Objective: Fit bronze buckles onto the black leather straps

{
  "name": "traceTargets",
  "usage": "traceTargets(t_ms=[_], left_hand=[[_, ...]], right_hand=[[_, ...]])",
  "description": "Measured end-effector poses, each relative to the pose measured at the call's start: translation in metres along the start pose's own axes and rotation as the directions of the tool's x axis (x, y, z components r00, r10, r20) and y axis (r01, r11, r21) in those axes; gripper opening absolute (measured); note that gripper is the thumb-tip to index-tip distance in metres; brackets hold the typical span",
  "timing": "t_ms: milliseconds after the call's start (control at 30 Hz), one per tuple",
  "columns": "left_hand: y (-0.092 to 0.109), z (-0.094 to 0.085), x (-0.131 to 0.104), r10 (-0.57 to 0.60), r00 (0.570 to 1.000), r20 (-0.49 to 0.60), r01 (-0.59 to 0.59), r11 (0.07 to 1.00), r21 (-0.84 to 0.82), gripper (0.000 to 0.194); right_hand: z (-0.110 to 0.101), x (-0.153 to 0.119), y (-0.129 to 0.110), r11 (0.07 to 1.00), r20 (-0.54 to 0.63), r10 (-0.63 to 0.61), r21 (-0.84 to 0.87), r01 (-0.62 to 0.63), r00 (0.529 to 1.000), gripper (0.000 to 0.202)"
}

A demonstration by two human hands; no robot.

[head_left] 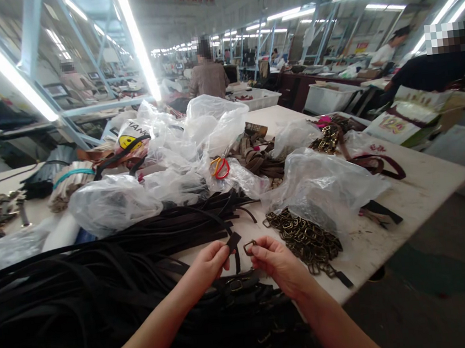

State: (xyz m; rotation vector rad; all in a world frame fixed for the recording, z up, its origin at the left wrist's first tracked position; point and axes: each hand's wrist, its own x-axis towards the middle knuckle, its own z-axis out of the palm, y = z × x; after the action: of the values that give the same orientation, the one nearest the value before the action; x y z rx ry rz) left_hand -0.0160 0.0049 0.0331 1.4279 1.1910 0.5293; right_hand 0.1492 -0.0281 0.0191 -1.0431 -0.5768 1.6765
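Rectangular brass-toned buckle (249, 247) sits above the near part of the worktable (436, 175), pinched at its right side between the thumb and fingers of the right hand (275, 258), so most of its frame is exposed toward the left. Just beside it, with a small gap between, the left hand (214, 259) grips a black strap end (234, 242), thumb pressed over curled fingers, the flat tip angled up and to the right. Whether the dark strip hanging below belongs to this same strap is hard to tell. Long black straps (63, 302) spread in a thick heap across the left and beneath both forearms. To the right of the right hand, a pile of similar buckles (310, 243) lies partly under a clear plastic bag (320, 181), with a short black strip (344, 279) at its near edge. Farther back, scissors with red and yellow handles (220, 167) rest among more plastic bags, near a tangle of brown straps (258, 157). Beyond the table, a person in a brownish jacket (208, 79) faces away.
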Motion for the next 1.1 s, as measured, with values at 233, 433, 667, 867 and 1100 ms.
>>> traceTargets(t_ms=[233,433,667,867,1100], left_hand=[[0.011,-0.004,-0.009,0.102,0.983,0.15,-0.134,0.965,0.225,0.029],[0.02,-0.005,-0.018,0.182,0.97,0.164,-0.216,0.951,0.222,0.026],[0.003,0.003,-0.012,0.334,0.94,0.067,-0.337,0.888,0.313,0.027],[0.0,0.001,-0.009,0.492,0.871,0.012,-0.477,0.838,0.266,0.014],[0.006,-0.001,-0.013,0.19,0.98,-0.053,-0.195,0.975,-0.109,0.023]], right_hand=[[-0.004,0.0,-0.002,0.952,0.112,0.128,0.266,-0.154,0.985,0.022],[-0.002,-0.001,0.008,0.896,0.278,0.282,0.266,-0.356,0.918,0.023],[0.004,0.003,0.019,0.988,0.158,0.137,0.048,-0.147,0.978,0.02],[0.004,0.007,0.019,0.985,0.129,0.163,0.04,-0.17,0.978,0.024],[0.01,0.008,0.013,0.971,0.141,0.208,0.091,-0.222,0.968,0.027]])
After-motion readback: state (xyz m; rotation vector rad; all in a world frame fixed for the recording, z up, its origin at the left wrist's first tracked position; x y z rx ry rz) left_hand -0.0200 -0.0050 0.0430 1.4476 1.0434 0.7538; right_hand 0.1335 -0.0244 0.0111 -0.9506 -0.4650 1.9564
